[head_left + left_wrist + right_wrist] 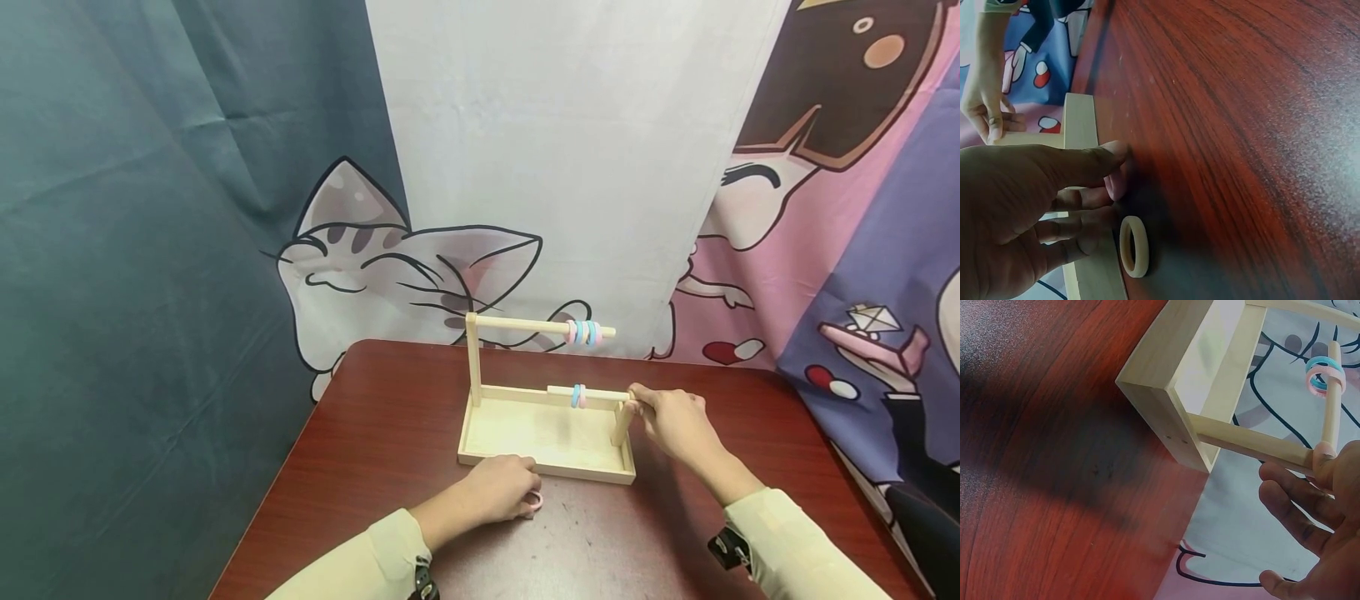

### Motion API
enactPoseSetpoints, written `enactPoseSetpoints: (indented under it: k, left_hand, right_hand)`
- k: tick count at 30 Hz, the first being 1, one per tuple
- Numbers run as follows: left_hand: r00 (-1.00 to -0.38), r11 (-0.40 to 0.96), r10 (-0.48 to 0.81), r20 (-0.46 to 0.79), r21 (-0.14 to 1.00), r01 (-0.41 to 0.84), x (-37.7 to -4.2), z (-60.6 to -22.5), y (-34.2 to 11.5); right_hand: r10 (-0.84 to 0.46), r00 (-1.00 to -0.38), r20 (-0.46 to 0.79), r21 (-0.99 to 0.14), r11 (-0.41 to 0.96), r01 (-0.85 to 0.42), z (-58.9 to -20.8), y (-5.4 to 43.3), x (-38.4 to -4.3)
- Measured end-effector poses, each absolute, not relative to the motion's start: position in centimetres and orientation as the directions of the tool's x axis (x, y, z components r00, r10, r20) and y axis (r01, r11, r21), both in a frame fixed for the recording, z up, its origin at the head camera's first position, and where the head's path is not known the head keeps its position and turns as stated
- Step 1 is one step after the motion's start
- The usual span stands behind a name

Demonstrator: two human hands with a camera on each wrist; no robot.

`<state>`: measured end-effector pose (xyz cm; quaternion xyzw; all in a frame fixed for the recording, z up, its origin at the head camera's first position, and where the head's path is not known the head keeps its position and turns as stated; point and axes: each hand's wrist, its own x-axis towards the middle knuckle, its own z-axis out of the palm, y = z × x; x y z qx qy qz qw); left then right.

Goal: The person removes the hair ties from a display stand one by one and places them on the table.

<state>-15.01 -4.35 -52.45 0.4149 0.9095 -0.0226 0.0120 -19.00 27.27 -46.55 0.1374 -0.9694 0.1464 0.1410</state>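
Observation:
A wooden stand [546, 472] with a shallow tray base carries two rods at different heights. Several pink, blue and pale rings [582, 332] hang near the free end of the upper rod [517, 323]. On the lower rod [609, 396] sit a blue ring [575, 397] and a pink ring [1335, 376]. My right hand [678, 425] pinches the top of the short post [1254, 445], where the lower rod begins. In front of the tray, my left hand [497, 490] pinches a loose pink ring [1115, 185] between thumb and finger. Beside those fingers is a cream ring [1134, 247].
The stand is on a reddish-brown wooden table [390, 433]. Behind the table's far edge hang printed curtains [585, 167] with cartoon figures. The upper rod reaches out above the lower one from a tall post [474, 362] at the left.

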Motion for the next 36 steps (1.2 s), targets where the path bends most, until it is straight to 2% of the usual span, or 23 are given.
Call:
enactPoseSetpoints:
  k: [10, 22, 29, 36]
  left_hand:
    - [-0.663, 0.662, 0.748, -0.037, -0.028, 0.749, -14.9, -52.8, -4.5]
    - [-0.676, 0.673, 0.736, 0.037, 0.057, 0.737, -15.4, -52.3, -4.5]
    - [-0.725, 0.714, 0.683, 0.094, 0.128, 0.689, -16.2, -51.6, -4.5]
    - [-0.781, 0.774, 0.587, 0.214, 0.136, 0.619, -17.6, -50.6, -4.5]
  right_hand:
    - [-0.226, -0.915, 0.334, -0.245, 0.917, -0.316, -46.6, 27.3, -18.9]
    - [-0.303, -0.833, 0.464, -0.245, 0.859, -0.449, -46.9, 27.5, -19.3]
    - [-0.276, -0.86, 0.428, -0.28, 0.865, -0.417, -46.8, 27.4, -19.1]
    - [-0.271, -0.867, 0.419, -0.283, 0.868, -0.408, -46.6, 27.2, -19.1]
